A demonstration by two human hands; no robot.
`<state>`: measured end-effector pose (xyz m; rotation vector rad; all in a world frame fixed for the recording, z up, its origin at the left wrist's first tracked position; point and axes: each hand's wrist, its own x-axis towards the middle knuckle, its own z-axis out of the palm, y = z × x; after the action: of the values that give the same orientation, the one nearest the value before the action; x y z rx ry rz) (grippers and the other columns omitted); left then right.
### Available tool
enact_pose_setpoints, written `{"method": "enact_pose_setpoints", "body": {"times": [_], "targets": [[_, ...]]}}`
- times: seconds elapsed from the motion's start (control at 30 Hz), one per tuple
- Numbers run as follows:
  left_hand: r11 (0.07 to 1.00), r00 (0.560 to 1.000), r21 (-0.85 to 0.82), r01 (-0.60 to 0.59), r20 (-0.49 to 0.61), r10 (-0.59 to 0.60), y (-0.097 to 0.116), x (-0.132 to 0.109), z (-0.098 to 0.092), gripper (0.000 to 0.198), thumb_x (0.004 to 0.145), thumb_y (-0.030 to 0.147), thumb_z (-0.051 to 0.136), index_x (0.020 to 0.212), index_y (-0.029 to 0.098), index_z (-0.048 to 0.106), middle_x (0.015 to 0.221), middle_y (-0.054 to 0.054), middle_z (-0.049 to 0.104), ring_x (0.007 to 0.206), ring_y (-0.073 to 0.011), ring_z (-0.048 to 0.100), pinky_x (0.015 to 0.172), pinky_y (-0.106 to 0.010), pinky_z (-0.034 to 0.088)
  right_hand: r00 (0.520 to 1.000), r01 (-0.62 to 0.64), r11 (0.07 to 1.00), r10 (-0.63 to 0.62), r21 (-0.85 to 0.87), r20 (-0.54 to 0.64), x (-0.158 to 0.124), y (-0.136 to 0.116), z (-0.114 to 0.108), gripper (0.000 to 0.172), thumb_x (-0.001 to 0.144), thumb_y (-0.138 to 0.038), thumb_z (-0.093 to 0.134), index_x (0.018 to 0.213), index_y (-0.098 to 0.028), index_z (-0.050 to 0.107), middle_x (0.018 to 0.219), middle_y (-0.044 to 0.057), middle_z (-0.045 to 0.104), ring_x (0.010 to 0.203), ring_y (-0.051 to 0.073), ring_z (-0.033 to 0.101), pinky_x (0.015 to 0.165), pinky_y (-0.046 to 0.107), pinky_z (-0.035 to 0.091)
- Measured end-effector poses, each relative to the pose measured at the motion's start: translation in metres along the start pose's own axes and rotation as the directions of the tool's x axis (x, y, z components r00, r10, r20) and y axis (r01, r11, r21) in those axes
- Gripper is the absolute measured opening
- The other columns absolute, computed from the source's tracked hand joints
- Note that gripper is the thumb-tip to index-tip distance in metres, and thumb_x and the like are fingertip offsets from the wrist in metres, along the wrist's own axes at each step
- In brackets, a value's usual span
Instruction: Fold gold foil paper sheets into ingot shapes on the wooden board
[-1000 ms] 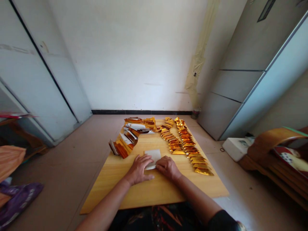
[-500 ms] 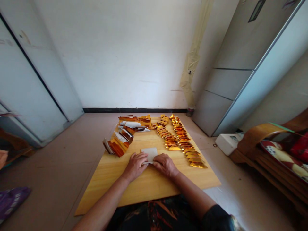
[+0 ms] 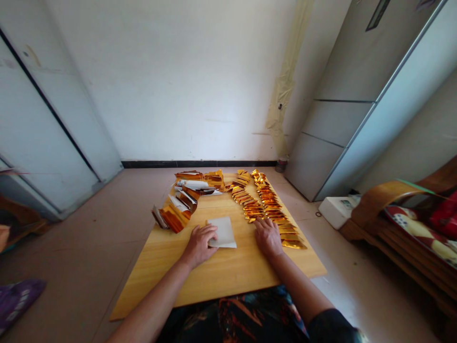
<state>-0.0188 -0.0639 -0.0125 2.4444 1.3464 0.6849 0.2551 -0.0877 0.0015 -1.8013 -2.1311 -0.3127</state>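
Note:
A white folded paper (image 3: 224, 232) lies on the yellow wooden board (image 3: 214, 281), and my left hand (image 3: 199, 245) rests on its left edge with the fingers curled. My right hand (image 3: 267, 238) lies flat on the board, off the paper, just in front of two rows of folded gold-foil triangles (image 3: 262, 202). Its fingertips sit at or very near the nearer gold pieces. Further left, a heap of gold-and-white foil strips (image 3: 174, 214) lies close to the board's left side. More strips (image 3: 198, 181) lie at the back.
The board rests on a tiled floor against a white wall. A grey-white cabinet (image 3: 342, 119) stands at the right, with a white box (image 3: 337, 212) and a wooden chair with a patterned cushion (image 3: 403, 214) beside it. A purple bag (image 3: 17, 302) lies at far left.
My right hand has moved off the paper, rightward toward the gold rows. The paper now shows more fully, and my left hand stays at its left edge.

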Motion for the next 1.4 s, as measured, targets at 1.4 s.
{"method": "enact_pose_setpoints", "body": {"times": [1.4], "targets": [[1.0,0.999,-0.004,-0.012,0.033,0.012,0.001,-0.003,-0.001,0.024,0.063,0.016,0.058,0.086,0.024,0.061,0.124,-0.006,0.061,0.121,-0.0264,0.05,0.105,-0.051,0.026,0.999,0.005,1.0,-0.004,-0.011,0.051,0.033,0.013,0.013,0.03,0.09,-0.017,0.043,0.115,-0.023,0.058,0.091,0.007,0.068,0.096,0.021,0.05,0.081,0.031,0.027]]}}
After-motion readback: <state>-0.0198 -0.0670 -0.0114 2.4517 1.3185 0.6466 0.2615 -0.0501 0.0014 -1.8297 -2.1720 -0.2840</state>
